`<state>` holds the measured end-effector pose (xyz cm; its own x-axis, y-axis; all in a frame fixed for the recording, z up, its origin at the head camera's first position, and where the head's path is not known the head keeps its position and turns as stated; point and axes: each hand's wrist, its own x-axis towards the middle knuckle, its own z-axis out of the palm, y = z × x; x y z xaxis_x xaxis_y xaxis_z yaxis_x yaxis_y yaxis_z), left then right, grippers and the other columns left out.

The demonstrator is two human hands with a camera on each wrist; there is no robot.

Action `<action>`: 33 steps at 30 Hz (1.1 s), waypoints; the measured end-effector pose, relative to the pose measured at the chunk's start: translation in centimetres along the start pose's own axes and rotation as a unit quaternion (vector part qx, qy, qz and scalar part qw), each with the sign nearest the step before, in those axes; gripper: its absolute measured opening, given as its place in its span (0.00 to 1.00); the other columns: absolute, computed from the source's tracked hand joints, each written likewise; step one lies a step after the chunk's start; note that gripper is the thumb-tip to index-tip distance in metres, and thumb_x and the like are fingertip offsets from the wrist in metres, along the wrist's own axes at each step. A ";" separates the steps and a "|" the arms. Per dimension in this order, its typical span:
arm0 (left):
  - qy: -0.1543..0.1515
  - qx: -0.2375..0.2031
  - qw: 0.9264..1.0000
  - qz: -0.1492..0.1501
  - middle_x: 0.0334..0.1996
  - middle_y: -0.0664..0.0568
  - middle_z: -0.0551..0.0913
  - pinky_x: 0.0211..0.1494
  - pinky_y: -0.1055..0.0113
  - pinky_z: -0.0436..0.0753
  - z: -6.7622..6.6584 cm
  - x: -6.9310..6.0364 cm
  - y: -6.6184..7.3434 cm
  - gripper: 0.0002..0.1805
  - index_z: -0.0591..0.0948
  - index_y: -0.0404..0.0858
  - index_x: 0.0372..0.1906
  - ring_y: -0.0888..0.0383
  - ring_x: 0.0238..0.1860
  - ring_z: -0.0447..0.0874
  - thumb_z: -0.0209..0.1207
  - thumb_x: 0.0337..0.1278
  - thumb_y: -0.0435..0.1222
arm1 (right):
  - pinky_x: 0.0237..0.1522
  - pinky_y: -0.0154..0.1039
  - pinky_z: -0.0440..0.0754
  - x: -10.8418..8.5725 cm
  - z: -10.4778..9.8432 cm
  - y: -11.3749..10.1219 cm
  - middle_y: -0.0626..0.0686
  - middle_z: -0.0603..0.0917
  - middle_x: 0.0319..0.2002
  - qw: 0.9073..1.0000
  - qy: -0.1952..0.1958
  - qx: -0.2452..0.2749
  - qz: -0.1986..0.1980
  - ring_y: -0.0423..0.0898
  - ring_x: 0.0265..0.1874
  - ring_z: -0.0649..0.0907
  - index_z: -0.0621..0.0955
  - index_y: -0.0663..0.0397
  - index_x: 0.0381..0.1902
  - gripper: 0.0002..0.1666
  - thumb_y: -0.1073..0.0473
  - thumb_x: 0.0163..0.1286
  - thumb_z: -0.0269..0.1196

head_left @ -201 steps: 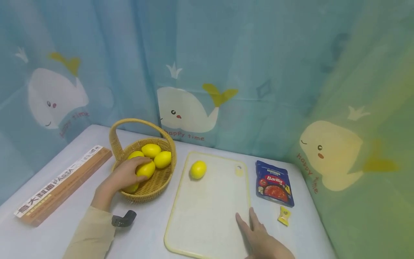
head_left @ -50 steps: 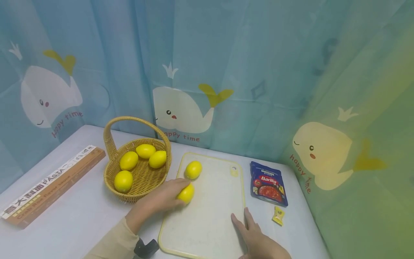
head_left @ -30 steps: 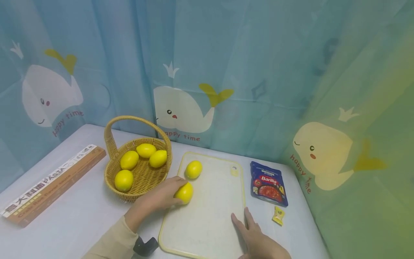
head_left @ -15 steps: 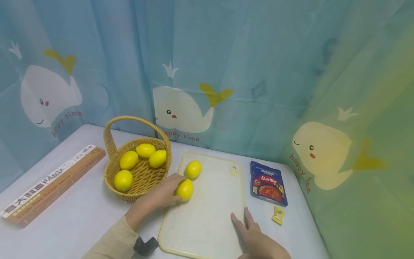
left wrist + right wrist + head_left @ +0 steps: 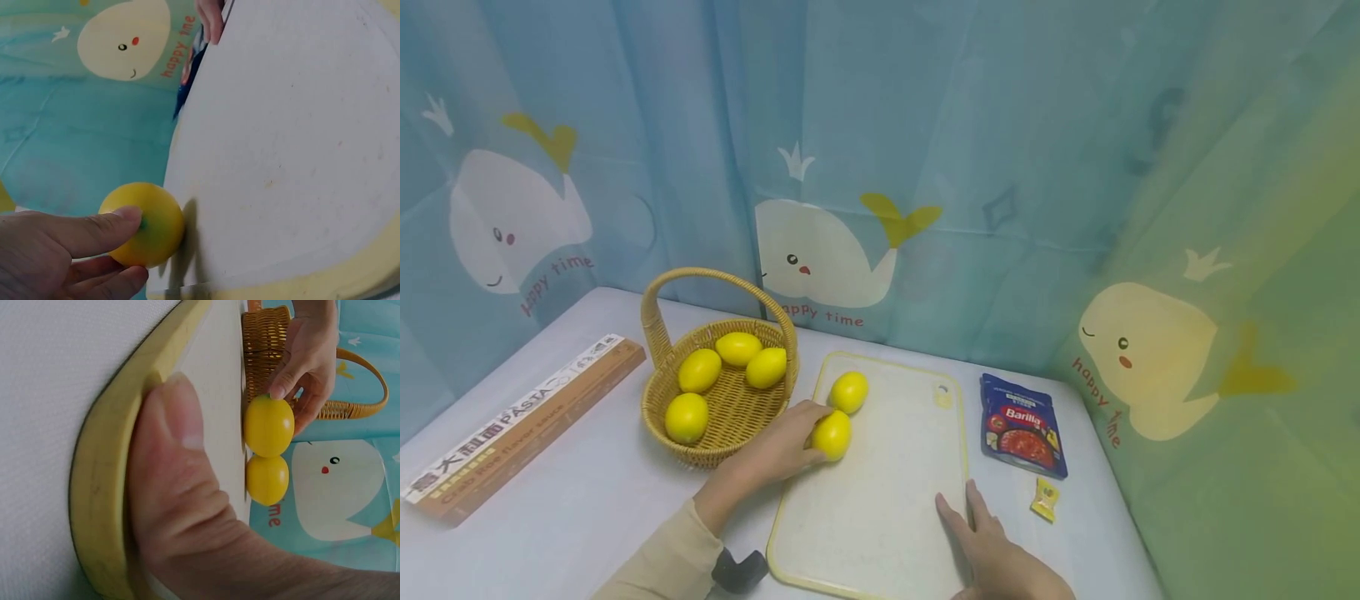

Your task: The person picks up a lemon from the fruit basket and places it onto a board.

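My left hand (image 5: 786,442) holds a yellow lemon (image 5: 832,435) between thumb and fingers, low at the left side of the white cutting board (image 5: 887,500). In the left wrist view, the thumb presses near the greenish tip of this lemon (image 5: 150,231). Right behind it on the board is a second lemon (image 5: 849,392); the two look to be touching in the right wrist view. My right hand (image 5: 1007,554) rests at the board's right edge with thumb and forefinger spread. Close up, that thumb (image 5: 181,469) lies along the yellow rim (image 5: 100,481).
Several lemons sit in the wicker basket (image 5: 651,429) left of the board. A long pasta box (image 5: 527,433) lies at far left. To the right are a blue Barilla sauce pouch (image 5: 1024,427) and a small yellow packet (image 5: 1046,500). A whale-print curtain (image 5: 1000,125) hangs behind the table.
Since the earliest frame, my left hand has brought a lemon from the basket to the board, beside the first one. Over the last second it has shifted slightly; my right hand stays put.
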<state>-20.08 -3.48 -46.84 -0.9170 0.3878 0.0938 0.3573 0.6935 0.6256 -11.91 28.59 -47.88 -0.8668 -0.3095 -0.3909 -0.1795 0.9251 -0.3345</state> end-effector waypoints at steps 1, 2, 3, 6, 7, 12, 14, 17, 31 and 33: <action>0.001 0.001 1.000 0.000 0.57 0.44 0.76 0.65 0.53 0.73 0.0 0.0 0.0 0.32 0.71 0.34 0.62 0.48 0.59 0.74 0.67 0.50 0.34 | 0.48 0.71 0.74 0.0 0.0 0.0 0.74 0.42 0.72 1.000 0.001 0.000 -0.003 0.77 0.65 0.58 0.54 0.45 0.74 0.71 0.36 0.32 0.74; 0.001 0.002 1.000 0.000 0.57 0.44 0.76 0.65 0.53 0.73 0.1 0.0 0.0 0.32 0.71 0.34 0.62 0.48 0.59 0.74 0.67 0.50 0.35 | 0.48 0.71 0.74 0.0 0.0 0.0 0.75 0.42 0.71 1.000 0.001 0.001 -0.008 0.78 0.65 0.58 0.54 0.46 0.74 0.71 0.36 0.32 0.74; 0.002 0.002 1.000 -0.001 0.57 0.44 0.76 0.65 0.53 0.73 0.1 0.1 0.0 0.32 0.71 0.33 0.62 0.48 0.59 0.74 0.67 0.50 0.34 | 0.48 0.71 0.74 -0.1 0.0 0.0 0.75 0.41 0.71 1.000 0.001 0.001 -0.011 0.78 0.65 0.57 0.54 0.47 0.74 0.71 0.36 0.33 0.74; 0.003 0.003 1.000 -0.003 0.56 0.43 0.76 0.65 0.53 0.73 0.2 0.1 0.0 0.32 0.71 0.32 0.62 0.48 0.59 0.74 0.67 0.50 0.35 | 0.48 0.71 0.73 -0.2 -0.1 0.0 0.75 0.41 0.71 1.000 0.000 0.002 -0.009 0.78 0.65 0.57 0.54 0.48 0.74 0.71 0.37 0.34 0.74; 0.003 0.003 1.000 -0.004 0.56 0.43 0.77 0.64 0.53 0.74 0.2 0.1 0.0 0.32 0.71 0.32 0.62 0.48 0.59 0.74 0.67 0.50 0.35 | 0.48 0.71 0.74 -0.2 -0.1 -0.1 0.75 0.41 0.71 1.000 -0.002 0.001 -0.005 0.78 0.65 0.57 0.54 0.48 0.74 0.71 0.37 0.34 0.74; 0.003 0.010 1.000 -0.013 0.55 0.43 0.77 0.63 0.53 0.75 -0.1 -0.1 0.0 0.32 0.71 0.32 0.62 0.49 0.57 0.75 0.66 0.49 0.34 | 0.48 0.71 0.74 0.0 -0.1 -0.3 0.73 0.42 0.72 1.000 -0.007 -0.005 0.009 0.77 0.65 0.58 0.54 0.44 0.74 0.70 0.35 0.33 0.73; 0.002 0.010 1.000 -0.017 0.55 0.44 0.77 0.63 0.53 0.75 -0.2 -0.2 0.1 0.32 0.71 0.33 0.62 0.49 0.57 0.75 0.66 0.49 0.34 | 0.47 0.71 0.74 0.0 -0.1 -0.3 0.73 0.43 0.72 1.000 -0.007 -0.006 0.012 0.76 0.65 0.59 0.55 0.43 0.74 0.70 0.35 0.33 0.73; 0.003 0.010 1.000 -0.021 0.55 0.44 0.77 0.63 0.53 0.75 -0.4 -0.3 0.1 0.32 0.71 0.33 0.62 0.50 0.57 0.75 0.66 0.50 0.35 | 0.46 0.71 0.75 0.0 -0.1 -0.4 0.73 0.43 0.72 1.000 -0.007 -0.007 0.014 0.76 0.65 0.60 0.55 0.42 0.74 0.70 0.36 0.33 0.74; 0.012 0.022 1.000 -0.018 0.55 0.45 0.77 0.63 0.54 0.75 -0.1 -0.1 0.0 0.31 0.72 0.33 0.62 0.50 0.56 0.75 0.66 0.50 0.34 | 0.46 0.70 0.75 0.1 0.0 -0.2 0.73 0.44 0.72 1.000 0.000 -0.011 0.009 0.77 0.64 0.60 0.55 0.44 0.74 0.70 0.36 0.32 0.74; 0.016 0.018 1.000 -0.014 0.54 0.45 0.78 0.62 0.53 0.75 0.0 0.0 0.0 0.31 0.73 0.33 0.61 0.50 0.56 0.76 0.66 0.50 0.34 | 0.46 0.70 0.75 0.1 -0.1 -0.1 0.73 0.44 0.72 1.000 -0.002 -0.011 0.009 0.77 0.64 0.60 0.55 0.43 0.74 0.70 0.36 0.32 0.74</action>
<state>-20.05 -3.46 -46.80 -0.9319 0.3482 0.1018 0.3367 0.7258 0.5999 -11.97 28.46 -47.81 -0.8680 -0.2940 -0.4002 -0.1745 0.9351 -0.3085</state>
